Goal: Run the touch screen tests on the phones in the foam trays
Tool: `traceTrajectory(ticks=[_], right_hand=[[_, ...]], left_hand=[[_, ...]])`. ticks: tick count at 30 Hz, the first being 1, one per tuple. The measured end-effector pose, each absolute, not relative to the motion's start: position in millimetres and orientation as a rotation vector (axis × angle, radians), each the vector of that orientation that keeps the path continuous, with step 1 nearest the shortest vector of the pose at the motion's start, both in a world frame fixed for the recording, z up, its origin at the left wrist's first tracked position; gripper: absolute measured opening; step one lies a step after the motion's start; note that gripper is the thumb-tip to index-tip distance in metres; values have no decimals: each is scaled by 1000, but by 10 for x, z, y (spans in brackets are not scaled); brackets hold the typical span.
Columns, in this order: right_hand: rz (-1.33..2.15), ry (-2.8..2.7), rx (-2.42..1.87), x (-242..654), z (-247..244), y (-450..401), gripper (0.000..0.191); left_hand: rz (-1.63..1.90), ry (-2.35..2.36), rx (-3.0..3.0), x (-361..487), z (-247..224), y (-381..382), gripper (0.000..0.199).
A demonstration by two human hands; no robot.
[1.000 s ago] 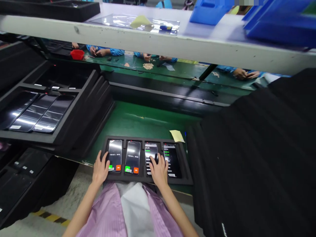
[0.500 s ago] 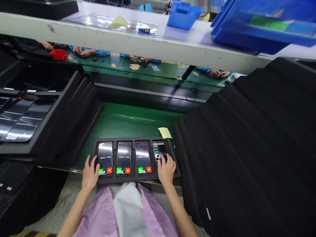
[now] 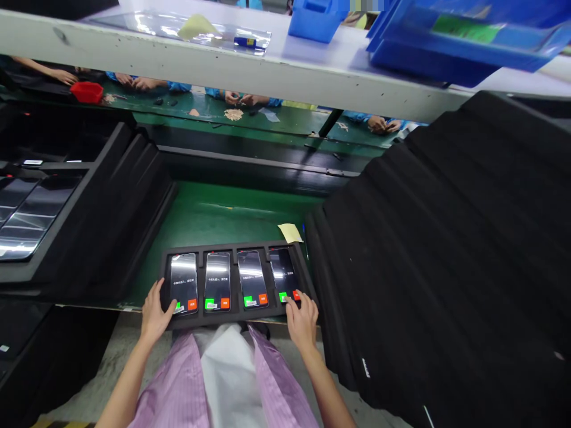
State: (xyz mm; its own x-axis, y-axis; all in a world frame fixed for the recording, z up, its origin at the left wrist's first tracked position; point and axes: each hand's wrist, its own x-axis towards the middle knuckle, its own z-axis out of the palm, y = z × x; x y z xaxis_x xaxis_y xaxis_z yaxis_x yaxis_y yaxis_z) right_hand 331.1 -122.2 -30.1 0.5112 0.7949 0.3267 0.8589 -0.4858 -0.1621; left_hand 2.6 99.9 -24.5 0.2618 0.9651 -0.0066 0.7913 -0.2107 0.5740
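Curving half-open, left hand [image 3: 154, 315] and right hand [image 3: 303, 319] touch tray [image 3: 235, 298] and rightmost phone [image 3: 282, 267], respectively.

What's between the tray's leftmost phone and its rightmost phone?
Two more phones, each in its own slot of the black tray, as the head view shows.

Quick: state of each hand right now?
Left hand: open, at the left edge of the tray.
Right hand: open, over the lower end of the rightmost phone.

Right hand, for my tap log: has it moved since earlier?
Yes, the right hand moved rightward along the tray, from the third phone to the fourth phone.
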Motion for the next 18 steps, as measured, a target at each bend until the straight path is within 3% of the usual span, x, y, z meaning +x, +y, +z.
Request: traceTrajectory(ticks=[18], right_hand=[[-5, -1934, -1990, 2403, -197, -455, 32]], left_hand=[[585, 1521, 1997, -37, -287, 992, 60]])
